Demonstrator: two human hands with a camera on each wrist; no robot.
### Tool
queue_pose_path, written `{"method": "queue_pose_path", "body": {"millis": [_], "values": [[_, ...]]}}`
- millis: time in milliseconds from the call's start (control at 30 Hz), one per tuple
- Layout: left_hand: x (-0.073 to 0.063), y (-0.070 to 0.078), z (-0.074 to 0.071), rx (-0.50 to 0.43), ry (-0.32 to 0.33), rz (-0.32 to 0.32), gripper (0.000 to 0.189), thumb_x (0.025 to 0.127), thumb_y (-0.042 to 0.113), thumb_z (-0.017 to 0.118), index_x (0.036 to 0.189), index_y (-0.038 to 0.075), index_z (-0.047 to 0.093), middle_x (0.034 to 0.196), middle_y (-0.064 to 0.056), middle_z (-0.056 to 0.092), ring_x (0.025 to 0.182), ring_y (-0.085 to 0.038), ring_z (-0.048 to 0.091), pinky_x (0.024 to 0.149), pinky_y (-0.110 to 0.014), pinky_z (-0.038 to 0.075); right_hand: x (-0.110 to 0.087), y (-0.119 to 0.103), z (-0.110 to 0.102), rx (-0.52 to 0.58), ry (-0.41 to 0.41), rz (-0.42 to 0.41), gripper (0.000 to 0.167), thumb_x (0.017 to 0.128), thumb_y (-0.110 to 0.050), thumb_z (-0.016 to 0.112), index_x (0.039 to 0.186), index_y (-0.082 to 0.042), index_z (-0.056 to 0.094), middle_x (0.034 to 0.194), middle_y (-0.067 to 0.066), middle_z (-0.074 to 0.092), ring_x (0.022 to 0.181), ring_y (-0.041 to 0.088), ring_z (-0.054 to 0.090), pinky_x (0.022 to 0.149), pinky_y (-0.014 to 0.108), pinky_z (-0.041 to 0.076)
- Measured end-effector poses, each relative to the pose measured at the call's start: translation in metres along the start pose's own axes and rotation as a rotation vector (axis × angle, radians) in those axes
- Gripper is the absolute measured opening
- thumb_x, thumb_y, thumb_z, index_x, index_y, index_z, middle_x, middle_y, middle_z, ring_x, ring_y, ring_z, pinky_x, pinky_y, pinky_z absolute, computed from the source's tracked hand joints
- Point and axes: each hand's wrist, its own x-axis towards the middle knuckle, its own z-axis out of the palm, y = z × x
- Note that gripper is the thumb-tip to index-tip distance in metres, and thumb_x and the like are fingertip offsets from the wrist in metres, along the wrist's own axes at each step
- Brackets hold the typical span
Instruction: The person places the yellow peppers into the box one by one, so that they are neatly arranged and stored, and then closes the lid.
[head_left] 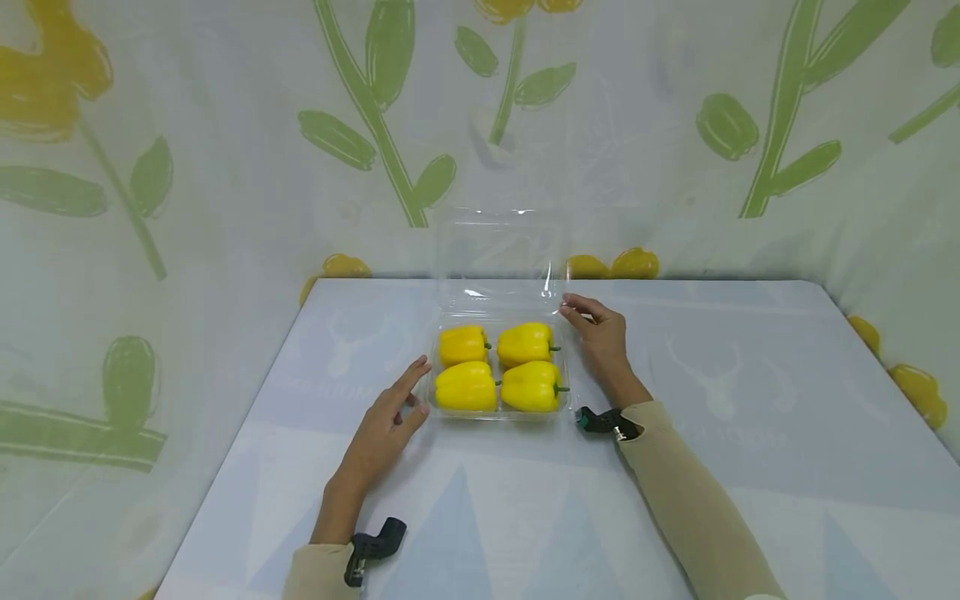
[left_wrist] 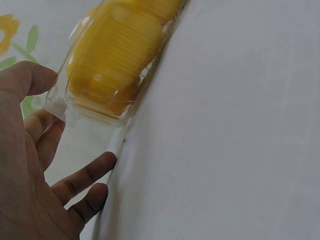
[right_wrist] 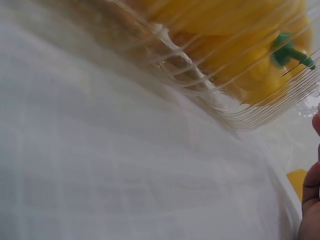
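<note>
A clear plastic clamshell box [head_left: 474,417] sits on the table with its transparent lid [head_left: 501,254] raised at the back. Several yellow bell peppers [head_left: 467,386] with green stems lie in its base in two rows. My left hand [head_left: 381,429] is at the box's left side, fingers spread; in the left wrist view its thumb [left_wrist: 37,80] touches the rim at a corner. At the right rear corner, my right hand [head_left: 602,335] pinches the lid's lower edge between thumb and forefinger. The right wrist view shows a pepper [right_wrist: 250,65] through the ribbed wall and only part of that hand.
The pale patterned table [head_left: 675,500] extends around the box on both sides and in front. Behind it hangs a curtain [head_left: 622,167] printed with green leaves and yellow flowers. Each wrist carries a black camera mount [head_left: 378,542].
</note>
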Motion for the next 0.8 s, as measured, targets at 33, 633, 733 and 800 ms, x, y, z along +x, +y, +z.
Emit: {"method": "queue_pose_path", "body": {"millis": [33, 633, 733, 800], "values": [[0.0002, -0.0002, -0.0001, 0.000, 0.001, 0.000, 0.058, 0.103, 0.032, 0.056, 0.157, 0.033, 0.034, 0.160, 0.021, 0.026, 0.100, -0.016, 0.050, 0.075, -0.035, 0.043, -0.0002, -0.0002, 0.0000, 0.005, 0.003, -0.001, 0.036, 0.089, -0.034, 0.077, 0.117, -0.012, 0.075, 0.117, -0.001, 0.071, 0.108, 0.015, 0.060, 0.090, 0.025, 0.047], [0.0006, -0.0005, -0.0014, -0.006, -0.007, -0.005, 0.057, 0.103, 0.037, 0.053, 0.157, 0.037, 0.032, 0.160, 0.024, 0.025, 0.101, -0.012, 0.050, 0.076, -0.035, 0.043, -0.0046, -0.0014, -0.0022, 0.061, 0.036, -0.047, 0.033, 0.083, -0.031, 0.082, 0.106, -0.008, 0.079, 0.107, 0.000, 0.075, 0.103, 0.016, 0.065, 0.086, 0.024, 0.051], [0.0004, -0.0005, -0.0011, -0.008, -0.002, -0.001, 0.057, 0.103, 0.036, 0.054, 0.156, 0.036, 0.033, 0.160, 0.023, 0.025, 0.100, -0.013, 0.050, 0.076, -0.035, 0.043, -0.0047, -0.0011, -0.0031, 0.060, 0.037, -0.053, 0.031, 0.082, -0.029, 0.083, 0.104, -0.007, 0.080, 0.104, 0.000, 0.076, 0.101, 0.016, 0.066, 0.084, 0.024, 0.051], [0.0003, -0.0011, -0.0011, -0.010, -0.002, 0.001, 0.057, 0.103, 0.035, 0.054, 0.156, 0.036, 0.033, 0.160, 0.024, 0.026, 0.100, -0.014, 0.051, 0.075, -0.035, 0.043, -0.0053, -0.0013, -0.0035, 0.060, 0.037, -0.057, 0.030, 0.082, -0.028, 0.083, 0.102, -0.006, 0.080, 0.102, 0.000, 0.076, 0.099, 0.015, 0.067, 0.082, 0.023, 0.051]]}}
